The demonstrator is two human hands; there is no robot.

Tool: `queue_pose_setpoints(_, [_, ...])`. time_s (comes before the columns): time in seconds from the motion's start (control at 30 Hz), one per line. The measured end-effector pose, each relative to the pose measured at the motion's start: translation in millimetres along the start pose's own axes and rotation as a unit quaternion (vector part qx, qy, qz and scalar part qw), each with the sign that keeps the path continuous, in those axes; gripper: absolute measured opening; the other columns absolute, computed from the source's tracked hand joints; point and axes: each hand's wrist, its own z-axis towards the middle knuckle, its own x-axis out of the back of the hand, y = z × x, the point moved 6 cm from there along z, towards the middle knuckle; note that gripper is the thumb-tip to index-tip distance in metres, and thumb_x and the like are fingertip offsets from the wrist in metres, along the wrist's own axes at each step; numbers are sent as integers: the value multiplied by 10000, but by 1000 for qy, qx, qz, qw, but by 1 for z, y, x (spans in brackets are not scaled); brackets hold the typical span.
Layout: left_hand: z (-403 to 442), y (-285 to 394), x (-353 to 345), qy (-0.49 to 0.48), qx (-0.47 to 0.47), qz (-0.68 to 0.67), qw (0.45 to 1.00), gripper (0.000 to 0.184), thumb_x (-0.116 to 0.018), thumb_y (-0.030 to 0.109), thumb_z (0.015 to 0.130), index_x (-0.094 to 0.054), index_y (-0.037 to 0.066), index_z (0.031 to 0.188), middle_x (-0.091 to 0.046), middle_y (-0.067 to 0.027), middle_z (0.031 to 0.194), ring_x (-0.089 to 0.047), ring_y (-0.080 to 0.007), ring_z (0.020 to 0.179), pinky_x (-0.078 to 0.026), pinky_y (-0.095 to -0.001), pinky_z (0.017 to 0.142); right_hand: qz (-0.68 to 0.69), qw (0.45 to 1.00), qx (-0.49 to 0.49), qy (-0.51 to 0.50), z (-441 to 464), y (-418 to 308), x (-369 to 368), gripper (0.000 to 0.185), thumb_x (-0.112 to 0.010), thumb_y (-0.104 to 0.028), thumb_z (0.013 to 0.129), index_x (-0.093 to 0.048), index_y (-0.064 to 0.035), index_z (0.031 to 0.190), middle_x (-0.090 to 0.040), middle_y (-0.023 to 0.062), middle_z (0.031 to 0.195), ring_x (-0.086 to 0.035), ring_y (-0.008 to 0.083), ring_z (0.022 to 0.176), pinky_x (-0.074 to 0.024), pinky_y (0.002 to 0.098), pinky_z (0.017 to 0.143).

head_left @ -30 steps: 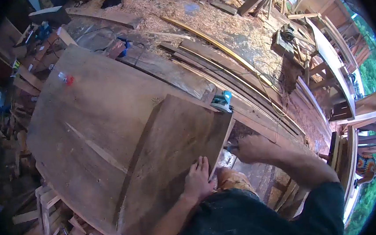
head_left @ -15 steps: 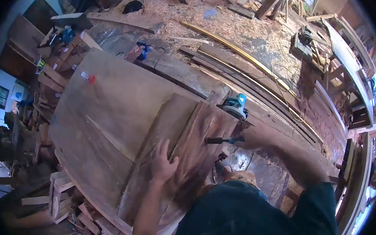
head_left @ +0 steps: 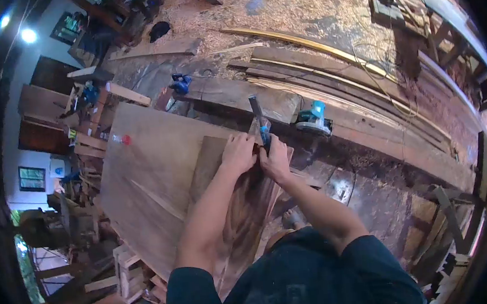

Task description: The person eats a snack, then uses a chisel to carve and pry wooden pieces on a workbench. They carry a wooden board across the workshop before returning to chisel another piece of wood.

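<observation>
My left hand (head_left: 239, 154) lies at the far end of a reddish-brown wooden board (head_left: 248, 209), its fingers bent over the wood. Close beside it, my right hand (head_left: 275, 160) is closed around a dark hand tool with a blue band (head_left: 263, 130). The tool's narrow dark end points up and away from me, and its lower part is hidden in my fingers; I cannot tell its exact kind. Under and beside the board lies a wide brown wooden panel (head_left: 142, 171). Another plank (head_left: 207, 160) lies on the panel, left of my left hand.
A teal circular saw (head_left: 314, 119) rests on a long plank to the right. Beyond the panel sits a blue power tool (head_left: 181, 84). Long timber strips (head_left: 329, 82) and wood shavings cover the floor ahead, with a cable across them. Offcuts (head_left: 127, 275) are piled at the left.
My right hand has moved left and forward with the tool, which has turned from sideways to pointing away. My left hand has moved forward to the board's far end. The view has shifted.
</observation>
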Motion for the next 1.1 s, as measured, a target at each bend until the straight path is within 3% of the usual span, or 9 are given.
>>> queue_pose_setpoints(0.23, [30,9,-1,-66,15,100,993,290,-673,297,773,-739,64,931,-732,-192,990,-696,-342,992,-511,-468,902,39,997,-7,59,-6,18,-10,564,-618,-166,872,-446,62,1359,-608,272,1125,-552,431,1069,-408,520,970])
queue_pose_setpoints(0.33, [34,0,-6,-28,25,65,997,306,-651,370,772,-747,80,798,-738,-192,884,-712,-367,860,-541,-480,808,56,994,-16,90,-7,21,-8,677,-609,-171,883,-358,55,1470,-604,256,1161,-547,424,1073,-416,512,959])
queue_pose_setpoints(0.53, [40,-18,-13,-14,8,-32,999,379,-667,445,728,-744,79,787,-729,-187,871,-696,-373,861,-521,-492,806,-2,996,16,86,-4,20,-12,716,-586,-161,913,-291,-28,1552,-613,214,1134,-551,396,1069,-433,496,930])
queue_pose_setpoints(0.63, [42,-26,-19,-2,5,-69,998,373,-671,449,721,-729,82,736,-725,-191,874,-690,-384,855,-525,-499,794,2,997,-23,67,-4,23,-14,720,-586,-164,920,-286,-56,1565,-612,197,1095,-552,383,1053,-437,489,920])
queue_pose_setpoints(0.83, [30,-8,11,6,39,-135,990,496,-777,319,733,-667,88,1158,-719,-208,968,-686,-389,914,-545,-480,851,-32,992,31,117,-5,22,-14,747,-599,-154,905,-274,-44,1569,-608,187,1015,-561,383,946,-452,497,863])
queue_pose_setpoints(0.9, [16,-10,47,223,-39,-111,968,620,-791,227,757,-558,78,1312,-658,-240,1188,-638,-402,1070,-520,-472,935,-28,996,5,86,-4,15,-10,727,-618,-143,900,-309,-20,1547,-627,215,1040,-570,409,966,-453,491,879])
queue_pose_setpoints(0.93, [2,-12,65,227,-34,-107,968,618,-779,218,817,-537,39,1357,-581,-225,1340,-586,-379,1199,-494,-440,994,-34,996,12,83,-3,14,-10,711,-618,-154,906,-323,-12,1537,-629,236,1044,-569,423,963,-450,498,880])
queue_pose_setpoints(1.07, [-102,-43,30,127,168,-390,896,706,-773,323,883,-470,20,1444,-639,-186,1282,-619,-284,1192,-486,-402,1011,-45,997,-55,17,3,3,-5,654,-593,-161,924,-358,-33,1521,-645,276,1162,-626,442,1022,-459,496,907])
queue_pose_setpoints(1.1, [-142,-51,0,159,198,-422,870,682,-767,333,882,-491,15,1419,-655,-202,1234,-637,-305,1160,-497,-396,990,-20,997,-72,3,3,4,-7,645,-590,-165,929,-363,-48,1522,-645,277,1194,-631,441,1054,-463,495,923])
